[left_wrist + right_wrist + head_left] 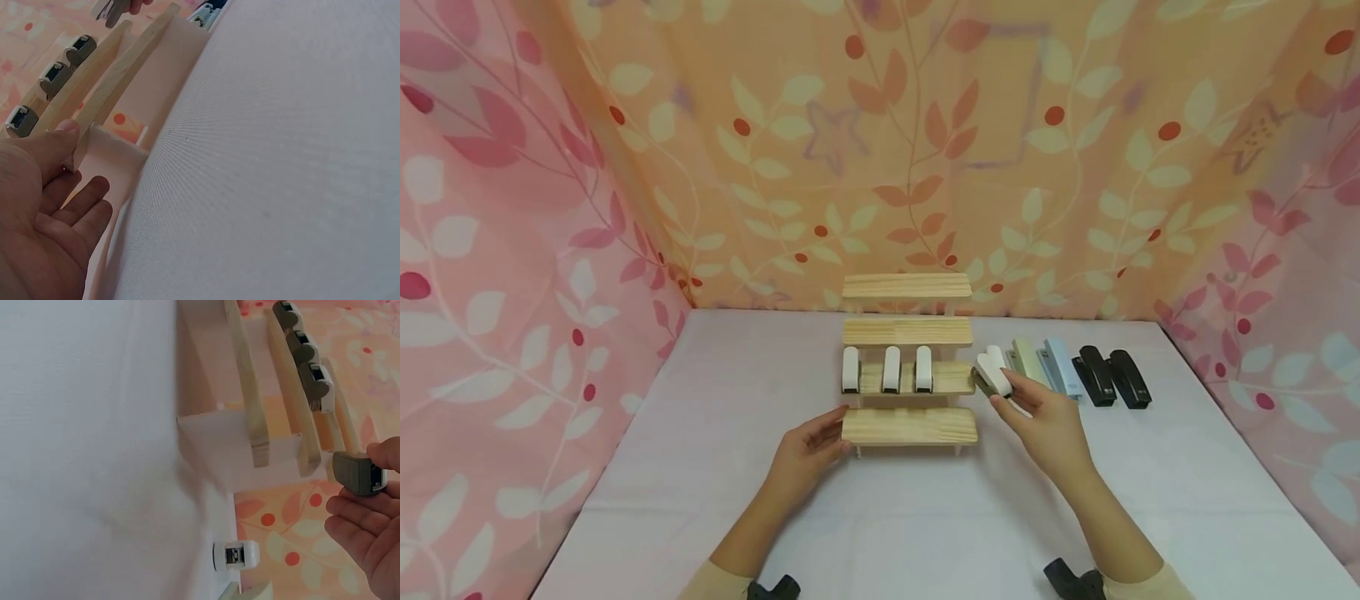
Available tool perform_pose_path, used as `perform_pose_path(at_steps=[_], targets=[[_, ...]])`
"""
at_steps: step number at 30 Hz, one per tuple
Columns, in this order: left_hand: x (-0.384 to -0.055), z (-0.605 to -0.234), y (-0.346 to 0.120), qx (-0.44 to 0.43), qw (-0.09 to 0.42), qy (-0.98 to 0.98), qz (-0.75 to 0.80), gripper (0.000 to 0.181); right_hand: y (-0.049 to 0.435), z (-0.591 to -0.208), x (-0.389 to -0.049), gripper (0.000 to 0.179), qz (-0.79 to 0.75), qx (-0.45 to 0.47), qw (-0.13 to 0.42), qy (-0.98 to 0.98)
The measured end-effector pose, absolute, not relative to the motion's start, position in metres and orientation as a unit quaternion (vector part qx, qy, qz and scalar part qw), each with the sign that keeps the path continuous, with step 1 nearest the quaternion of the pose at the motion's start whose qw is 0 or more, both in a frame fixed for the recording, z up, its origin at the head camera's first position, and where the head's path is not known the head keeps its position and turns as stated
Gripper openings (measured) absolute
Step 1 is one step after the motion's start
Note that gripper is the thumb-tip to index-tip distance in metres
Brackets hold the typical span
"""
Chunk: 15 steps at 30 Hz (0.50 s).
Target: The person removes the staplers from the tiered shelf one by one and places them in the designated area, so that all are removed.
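A tiered wooden shelf rack (pixel 910 427) with white supports stands mid-table. My left hand (pixel 808 450) grips the left end of its lowest board, thumb on top, as the left wrist view (pixel 37 200) shows. Three white staplers (pixel 891 371) stand spaced along the second board up, from its left end to past the middle. Beside that board's right end, my right hand (pixel 1045 425) pinches another white stapler (pixel 359 474) between thumb and fingers, held in the air. Behind it, one more white stapler (pixel 236 555) is on the table, partly hidden in the head view.
Right of the rack, light green (pixel 1030 362), light blue (pixel 1062 368) and two black staplers (pixel 1130 379) are lined up on the white-covered table (pixel 910 533). Patterned curtains (pixel 760 167) enclose the back and sides. The two upper boards (pixel 907 331) hold nothing.
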<state>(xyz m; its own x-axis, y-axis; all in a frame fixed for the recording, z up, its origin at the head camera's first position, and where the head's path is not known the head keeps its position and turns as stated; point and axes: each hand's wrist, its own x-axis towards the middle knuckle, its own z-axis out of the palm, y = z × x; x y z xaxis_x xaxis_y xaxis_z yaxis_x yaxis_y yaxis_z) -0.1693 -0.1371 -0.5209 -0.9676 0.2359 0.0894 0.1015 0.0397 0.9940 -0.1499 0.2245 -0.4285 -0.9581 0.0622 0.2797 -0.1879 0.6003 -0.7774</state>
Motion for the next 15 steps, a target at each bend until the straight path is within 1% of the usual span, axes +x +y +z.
perform_pose_path(at_steps=[5, 11, 15], targets=[[-0.17, -0.52, -0.136, 0.108, 0.049, 0.724, 0.679, 0.056, 0.236, -0.429, -0.137, 0.055, 0.438, 0.018, 0.138, -0.888], [-0.171, -0.523, -0.136, 0.106, 0.044, 0.723, 0.682, 0.057, 0.247, -0.441, -0.13, 0.051, 0.436, -0.008, 0.135, -0.89], [-0.17, -0.522, -0.136, 0.107, 0.044, 0.725, 0.679, 0.056, 0.252, -0.448, -0.128, 0.051, 0.436, -0.029, 0.117, -0.892]])
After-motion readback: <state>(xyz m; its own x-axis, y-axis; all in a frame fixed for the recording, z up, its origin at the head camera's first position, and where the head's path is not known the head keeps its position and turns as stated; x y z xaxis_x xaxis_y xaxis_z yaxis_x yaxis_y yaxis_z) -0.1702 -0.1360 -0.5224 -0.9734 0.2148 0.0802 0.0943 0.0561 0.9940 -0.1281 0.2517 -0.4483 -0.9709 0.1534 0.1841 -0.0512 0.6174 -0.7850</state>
